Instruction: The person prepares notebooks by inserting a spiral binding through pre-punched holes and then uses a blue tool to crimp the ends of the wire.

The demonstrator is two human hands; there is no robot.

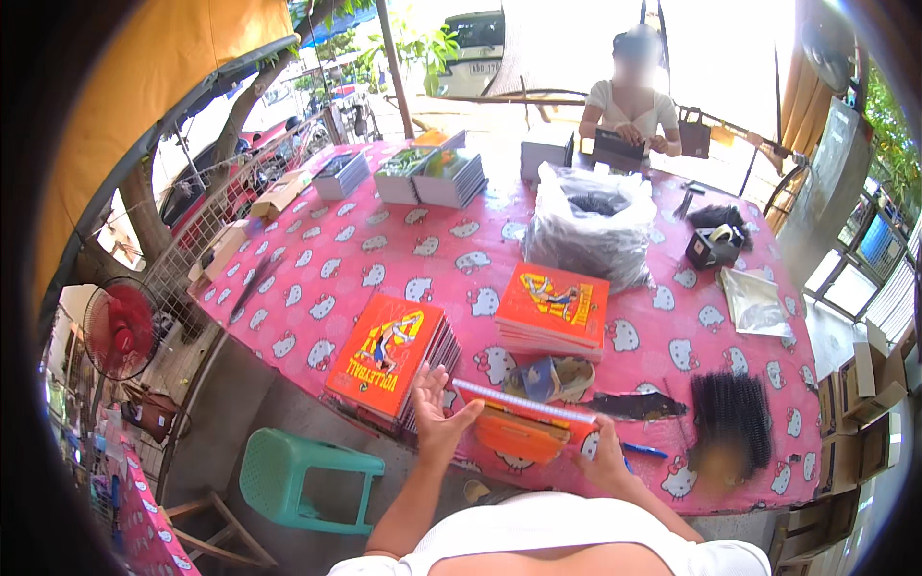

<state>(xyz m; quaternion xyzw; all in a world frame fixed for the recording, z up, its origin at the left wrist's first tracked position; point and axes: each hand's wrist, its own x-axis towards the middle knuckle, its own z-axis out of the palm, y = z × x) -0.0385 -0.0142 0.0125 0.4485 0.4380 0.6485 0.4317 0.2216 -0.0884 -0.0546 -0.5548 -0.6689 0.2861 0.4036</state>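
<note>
Over the near edge of the table an orange-covered book stands tilted on edge, its pale bound edge facing up. My right hand grips its right end, the fingers partly hidden behind the cover. At the book's left end is my left hand, fingers spread and thumb close to the cover; whether the thumb touches it I cannot tell. Just beyond that hand lies a stack of orange books with a figure on the cover. A second orange stack sits farther right, behind the held book.
Black spiral binding coils lie at right, near a blue pen. A clear plastic bag holds dark coils. Book stacks stand at the far side, where another person sits. A green stool stands at left.
</note>
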